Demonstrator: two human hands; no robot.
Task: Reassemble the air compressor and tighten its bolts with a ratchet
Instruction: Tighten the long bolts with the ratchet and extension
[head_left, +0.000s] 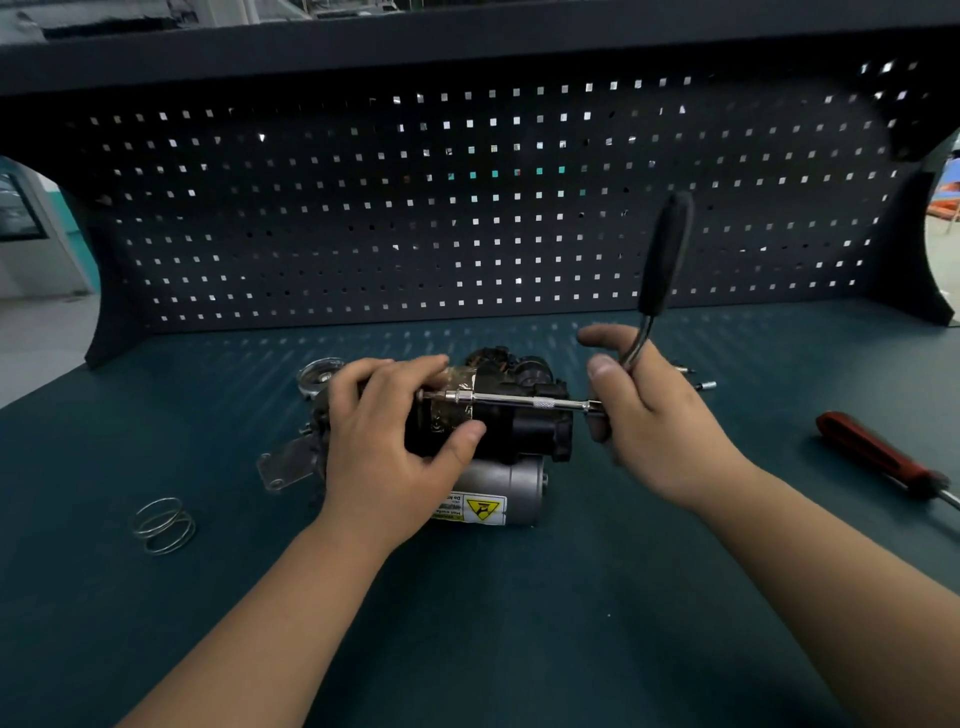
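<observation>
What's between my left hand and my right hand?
Head view: the chrome extension bar on the ratchet spans that gap, across the black air compressor.

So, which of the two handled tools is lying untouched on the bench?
The red-handled screwdriver, flat on the green mat at far right. The black-handled chrome ratchet is held by the right hand, handle pointing up.

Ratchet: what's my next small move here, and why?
Probably swing the ratchet handle down a stroke: its extension lies across the compressor with its tip by the left hand, which grips the body, and the right hand holds the head.
</observation>
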